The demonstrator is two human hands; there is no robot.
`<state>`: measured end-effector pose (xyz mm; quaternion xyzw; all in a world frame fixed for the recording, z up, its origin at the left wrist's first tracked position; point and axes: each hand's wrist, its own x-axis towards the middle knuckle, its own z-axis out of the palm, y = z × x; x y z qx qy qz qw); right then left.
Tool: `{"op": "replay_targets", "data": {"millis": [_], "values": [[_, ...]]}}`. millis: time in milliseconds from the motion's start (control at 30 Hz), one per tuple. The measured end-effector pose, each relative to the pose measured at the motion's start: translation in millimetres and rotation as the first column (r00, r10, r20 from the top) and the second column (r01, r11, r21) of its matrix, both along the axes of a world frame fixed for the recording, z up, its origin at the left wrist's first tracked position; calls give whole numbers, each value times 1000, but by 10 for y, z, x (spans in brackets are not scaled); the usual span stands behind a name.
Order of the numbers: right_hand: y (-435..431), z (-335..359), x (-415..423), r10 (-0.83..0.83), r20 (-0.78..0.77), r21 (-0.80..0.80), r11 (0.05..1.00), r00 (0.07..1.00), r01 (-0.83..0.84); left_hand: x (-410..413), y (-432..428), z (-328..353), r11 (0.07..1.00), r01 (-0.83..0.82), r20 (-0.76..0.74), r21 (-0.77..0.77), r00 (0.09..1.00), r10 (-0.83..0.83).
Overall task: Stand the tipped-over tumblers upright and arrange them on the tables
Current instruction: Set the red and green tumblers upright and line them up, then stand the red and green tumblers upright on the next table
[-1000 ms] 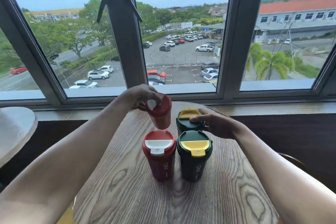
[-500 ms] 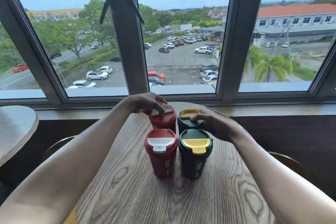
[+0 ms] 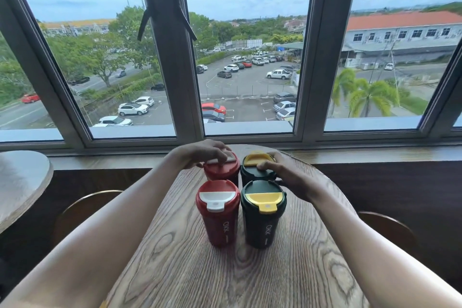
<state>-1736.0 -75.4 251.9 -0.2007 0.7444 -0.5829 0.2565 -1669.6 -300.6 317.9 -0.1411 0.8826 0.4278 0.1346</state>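
Several tumblers stand upright in a tight square on the round wooden table (image 3: 175, 270). In front are a red tumbler with a white lid flap (image 3: 218, 212) and a dark green tumbler with a yellow flap (image 3: 262, 215). Behind them stand a second red tumbler (image 3: 222, 170) and a second green tumbler (image 3: 253, 170). My left hand (image 3: 200, 154) rests with its fingers on the lid of the back red tumbler. My right hand (image 3: 290, 177) grips the side and lid of the back green tumbler.
A window sill and a wide window run along the far side of the table. Another round table (image 3: 20, 182) stands at the left. Curved chair backs (image 3: 85, 202) sit low on both sides of the table, the right one (image 3: 385, 225) near my right forearm.
My left hand brought the tilted back red tumbler down and stood it upright beside the back green one. My right hand stayed on the green tumbler.
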Motion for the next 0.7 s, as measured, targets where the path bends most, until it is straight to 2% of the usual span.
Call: {"op": "replay_targets", "data": {"millis": [133, 200, 300, 400, 500, 700], "values": [[31, 79, 36, -8, -144, 119, 993, 990, 25, 129, 53, -68, 998, -36, -108, 53, 993, 41], [44, 137, 63, -65, -241, 123, 988, 968, 97, 203, 67, -75, 997, -64, -194, 43, 979, 71], [7, 288, 155, -153, -506, 88, 970, 849, 227, 363, 44, -32, 972, -222, -433, -74, 886, 169], [-199, 510, 319, -125, -680, 58, 973, 723, 222, 640, -17, 52, 918, -360, -571, -166, 794, 208], [-581, 700, 564, -35, -726, 69, 990, 686, 124, 1021, -191, 99, 889, -423, -588, -174, 769, 251], [-1638, 787, 1399, 150, -700, 115, 989, 698, -97, 2112, -893, 148, 780, -605, -615, -157, 678, 403]]}}
